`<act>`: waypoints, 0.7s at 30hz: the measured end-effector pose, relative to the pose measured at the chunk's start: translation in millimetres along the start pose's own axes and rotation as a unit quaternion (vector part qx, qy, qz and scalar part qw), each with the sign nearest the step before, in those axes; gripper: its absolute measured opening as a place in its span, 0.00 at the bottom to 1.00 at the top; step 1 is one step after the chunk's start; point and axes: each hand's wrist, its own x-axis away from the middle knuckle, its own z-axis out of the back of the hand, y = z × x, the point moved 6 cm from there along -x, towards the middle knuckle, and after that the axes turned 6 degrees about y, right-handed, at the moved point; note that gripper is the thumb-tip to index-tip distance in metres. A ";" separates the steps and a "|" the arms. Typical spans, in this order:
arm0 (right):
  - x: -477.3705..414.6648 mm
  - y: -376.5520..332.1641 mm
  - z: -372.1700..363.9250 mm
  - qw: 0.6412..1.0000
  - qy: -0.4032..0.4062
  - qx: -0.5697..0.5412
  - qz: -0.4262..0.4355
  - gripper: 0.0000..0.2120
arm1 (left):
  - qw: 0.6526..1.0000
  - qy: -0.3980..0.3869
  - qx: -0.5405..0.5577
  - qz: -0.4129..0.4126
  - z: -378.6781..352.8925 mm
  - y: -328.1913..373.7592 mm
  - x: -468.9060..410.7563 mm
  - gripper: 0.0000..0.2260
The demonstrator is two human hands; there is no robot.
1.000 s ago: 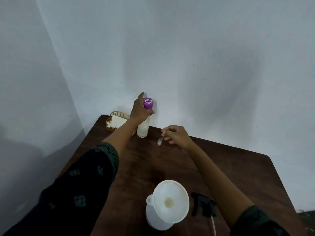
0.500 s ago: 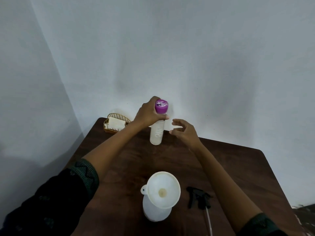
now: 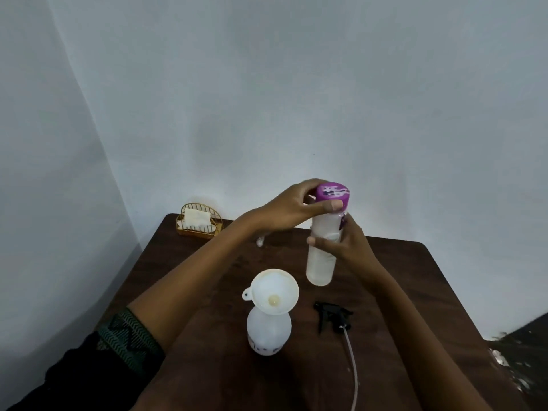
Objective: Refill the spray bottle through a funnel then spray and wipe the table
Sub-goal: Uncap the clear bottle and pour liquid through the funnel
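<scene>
Step in hand: uncapping. Left hand (image 3: 292, 207) pinches the purple cap (image 3: 332, 192) of the refill bottle (image 3: 321, 262); right hand (image 3: 347, 244) wraps its body, upright over the table (image 3: 415, 292). Judgement: keep the body steady, twist the cap only, no squeezing. Spray bottle (image 3: 268, 330) stands nearer, funnel (image 3: 274, 290) seated in its neck, trigger head (image 3: 332, 317) lying just beside. Liquid level in either bottle: not readable, light too dim.

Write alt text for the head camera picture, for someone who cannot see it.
A person's left hand grips the purple cap of a white refill bottle held by the right hand, over a dark table. Nearer stands a spray bottle with a funnel in its neck, its black trigger head lying beside it.
</scene>
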 end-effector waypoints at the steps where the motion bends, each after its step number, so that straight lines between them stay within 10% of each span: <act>1: 10.0 3.6 3.8 1.000 -0.018 -0.002 -0.016 0.24 | 1.000 -0.004 0.016 0.005 -5.6 0.5 6.6 0.19; 21: 109.3 23.1 0.1 0.994 0.022 -0.097 -0.034 0.29 | 0.981 0.161 0.092 -0.050 -81.0 -21.3 86.2 0.24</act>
